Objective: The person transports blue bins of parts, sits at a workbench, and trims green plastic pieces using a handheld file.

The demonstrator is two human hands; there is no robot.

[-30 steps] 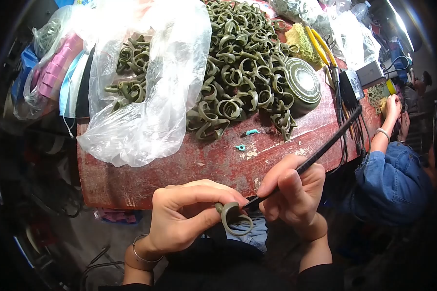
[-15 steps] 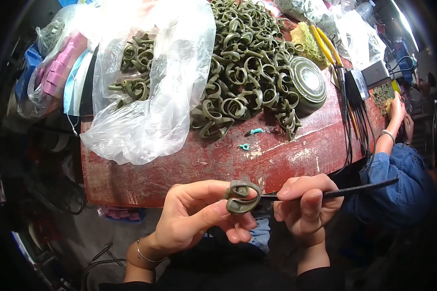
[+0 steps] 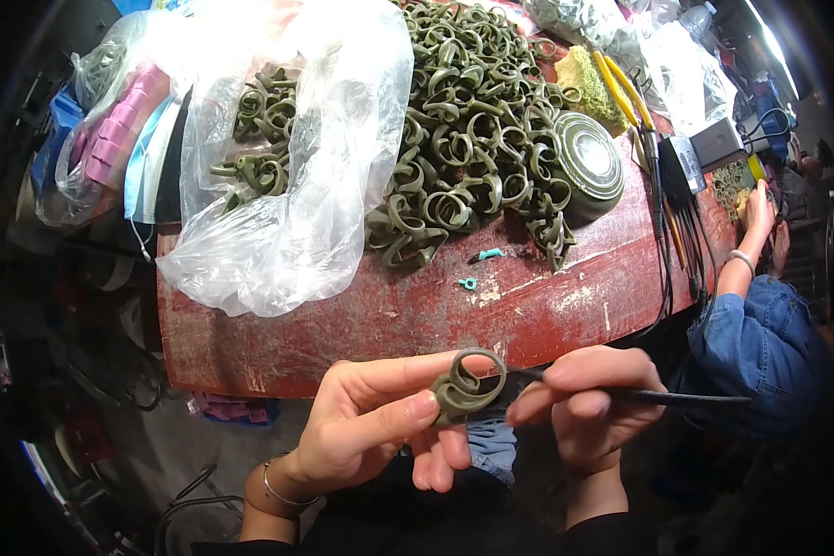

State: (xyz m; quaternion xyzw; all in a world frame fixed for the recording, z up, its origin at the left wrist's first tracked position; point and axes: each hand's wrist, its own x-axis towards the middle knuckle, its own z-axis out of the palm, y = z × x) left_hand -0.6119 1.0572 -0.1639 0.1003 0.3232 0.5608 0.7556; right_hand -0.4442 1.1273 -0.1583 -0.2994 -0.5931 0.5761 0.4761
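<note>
My left hand (image 3: 366, 417) pinches a dark green ring (image 3: 468, 400) between thumb and fingers, its round band turned up toward me. Close on the right, my right hand (image 3: 598, 398) grips a thin black pen-like tool (image 3: 690, 398), whose cord-like rear end sticks out to the right. The tool's front end points at the ring; whether it touches cannot be made out. Beyond my hands, a large heap of similar green rings (image 3: 473, 130) lies on the red worn table (image 3: 417, 324). Two small teal pieces lie in front of the heap, one of them a little ring-shaped piece (image 3: 468, 284).
A clear plastic bag (image 3: 269, 269) with more green rings lies left. Right of the heap stand a round green tin-like object (image 3: 588, 167), a yellow-green sponge (image 3: 584, 83) and yellow-handled tools (image 3: 621, 88) with black cables. A co-worker in a blue denim sleeve (image 3: 760, 343) works at right.
My left hand has turned the ring so its band opening faces up. My right hand has shifted slightly right and down, and the black tool now lies more level.
</note>
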